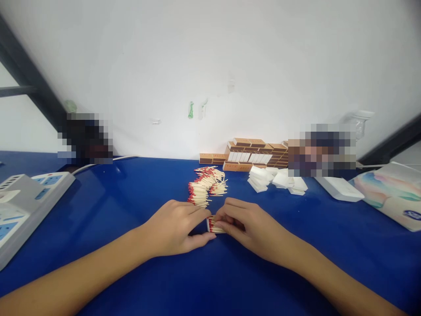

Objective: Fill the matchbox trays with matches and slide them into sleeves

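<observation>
A small white matchbox tray [208,225] lies on the table with red-tipped matches [215,229] in it. My left hand [179,226] holds the tray's left end between thumb and fingers. Over the tray's right part, my right hand [245,219] is closed, its fingertips pinching at the matches inside. The right end of the tray is hidden under that hand. Just beyond my hands lies a loose pile of matches [199,193], most heads pointing left.
Stacked brown matchboxes [253,157] stand along the wall. White empty trays [261,177] are heaped in front of them. A white box [340,188] and a tissue pack [388,193] lie at right. Power strips [39,197] sit at left on the blue table [148,281].
</observation>
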The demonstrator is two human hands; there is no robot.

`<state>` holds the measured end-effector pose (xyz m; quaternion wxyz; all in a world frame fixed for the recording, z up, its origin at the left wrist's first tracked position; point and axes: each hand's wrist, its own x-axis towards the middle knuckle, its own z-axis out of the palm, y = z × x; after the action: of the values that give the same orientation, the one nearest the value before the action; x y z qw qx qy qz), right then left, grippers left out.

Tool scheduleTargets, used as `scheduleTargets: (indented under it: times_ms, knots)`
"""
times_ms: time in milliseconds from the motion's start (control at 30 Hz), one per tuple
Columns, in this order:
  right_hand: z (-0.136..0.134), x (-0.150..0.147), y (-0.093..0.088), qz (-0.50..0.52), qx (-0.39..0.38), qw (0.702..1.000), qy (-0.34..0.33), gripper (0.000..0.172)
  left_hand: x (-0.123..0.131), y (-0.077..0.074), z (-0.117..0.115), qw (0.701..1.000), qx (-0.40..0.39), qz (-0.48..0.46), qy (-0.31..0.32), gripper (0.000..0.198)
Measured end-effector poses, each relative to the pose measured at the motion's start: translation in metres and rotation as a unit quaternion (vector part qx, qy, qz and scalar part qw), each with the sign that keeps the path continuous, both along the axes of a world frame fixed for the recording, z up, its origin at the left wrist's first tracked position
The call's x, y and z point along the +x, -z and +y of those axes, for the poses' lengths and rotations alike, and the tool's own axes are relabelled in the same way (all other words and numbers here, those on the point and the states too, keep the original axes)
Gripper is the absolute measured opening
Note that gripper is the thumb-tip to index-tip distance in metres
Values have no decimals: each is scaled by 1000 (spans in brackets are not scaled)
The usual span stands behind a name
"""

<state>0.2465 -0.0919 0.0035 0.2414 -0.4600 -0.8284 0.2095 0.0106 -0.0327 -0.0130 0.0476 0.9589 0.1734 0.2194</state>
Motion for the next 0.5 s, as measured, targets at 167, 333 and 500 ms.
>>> scheduleTargets:
  times_ms: [167,333,500]
  knots:
    - [0,-1,2,-10,5,1000,-2,10,0,0,0,1000,7,-9,4,26]
    - [2,-2,5,-17,45,999,8,6,0,-1,1,1000,1,-4,7,24]
    - [3,0,8,-41,102,994,9,4,2,-2,-1,1000,-9,-10,10,24]
